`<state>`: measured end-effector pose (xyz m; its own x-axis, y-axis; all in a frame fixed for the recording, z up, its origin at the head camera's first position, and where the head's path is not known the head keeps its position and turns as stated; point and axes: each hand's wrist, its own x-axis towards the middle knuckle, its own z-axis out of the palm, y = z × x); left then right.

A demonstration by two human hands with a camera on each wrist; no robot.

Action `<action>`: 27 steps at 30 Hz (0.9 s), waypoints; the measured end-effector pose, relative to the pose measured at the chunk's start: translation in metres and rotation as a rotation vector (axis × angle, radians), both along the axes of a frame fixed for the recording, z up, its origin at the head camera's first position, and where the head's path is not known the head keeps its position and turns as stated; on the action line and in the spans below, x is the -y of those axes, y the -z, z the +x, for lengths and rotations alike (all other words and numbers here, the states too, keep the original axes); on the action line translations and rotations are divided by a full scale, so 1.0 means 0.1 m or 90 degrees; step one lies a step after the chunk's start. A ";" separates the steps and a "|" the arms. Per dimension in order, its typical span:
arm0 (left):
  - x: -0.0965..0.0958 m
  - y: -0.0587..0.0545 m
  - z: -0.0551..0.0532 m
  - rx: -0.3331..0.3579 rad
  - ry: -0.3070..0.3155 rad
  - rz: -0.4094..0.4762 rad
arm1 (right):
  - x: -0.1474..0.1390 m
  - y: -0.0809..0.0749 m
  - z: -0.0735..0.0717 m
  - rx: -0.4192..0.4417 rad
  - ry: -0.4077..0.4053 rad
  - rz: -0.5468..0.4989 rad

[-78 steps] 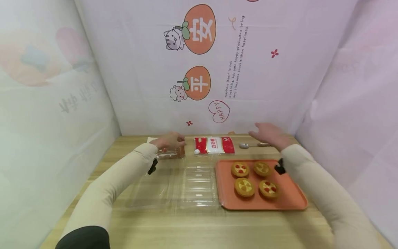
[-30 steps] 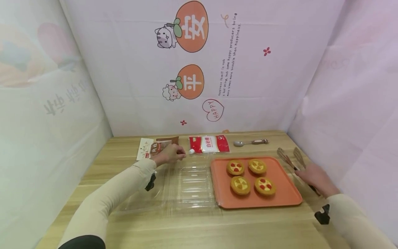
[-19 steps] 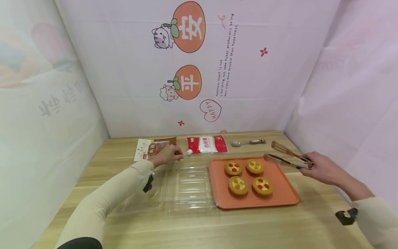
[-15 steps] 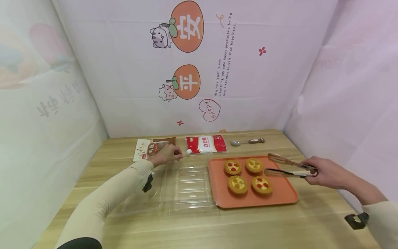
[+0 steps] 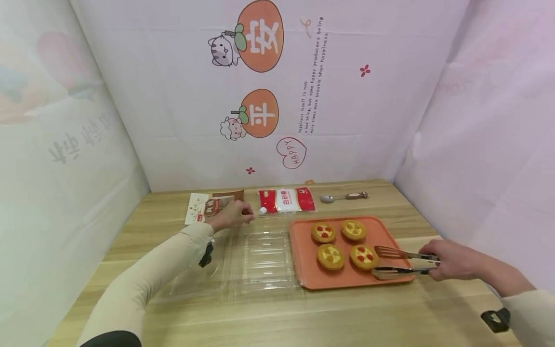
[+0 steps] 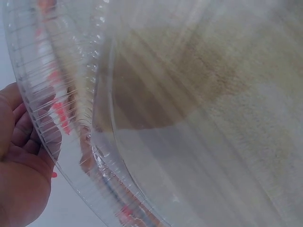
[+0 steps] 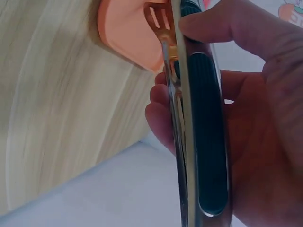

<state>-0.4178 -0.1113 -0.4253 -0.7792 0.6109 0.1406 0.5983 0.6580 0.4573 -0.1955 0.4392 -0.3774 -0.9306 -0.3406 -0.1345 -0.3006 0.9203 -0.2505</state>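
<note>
white printed cloth walls (image 5: 195, 164) enclose a pale wooden table (image 5: 208, 318). at left, a cream-and-brown packet (image 5: 212, 208) bearing characters lies partly behind the left hand (image 5: 231, 215), which is at the far edge of an open clear plastic container (image 5: 265, 264); whether its grip holds the rim i cannot tell. beyond the container's ridged half lies a red-and-white bag (image 5: 287, 200) marked 白砂糖; "happy" fills a heart (image 5: 291, 153) on the wall above. rightward, an orange tray (image 5: 310, 281) carries four tarts (image 5: 330, 257), with a spoon (image 5: 347, 196) behind. rightmost, the right hand (image 5: 454, 261) holds slotted tongs (image 5: 393, 253), arms apart, tips near the front-right tart.
</note>
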 end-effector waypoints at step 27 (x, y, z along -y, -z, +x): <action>0.02 -0.01 -0.05 0.006 0.000 -0.010 | 0.31 -0.01 -0.14 -0.052 -0.031 0.017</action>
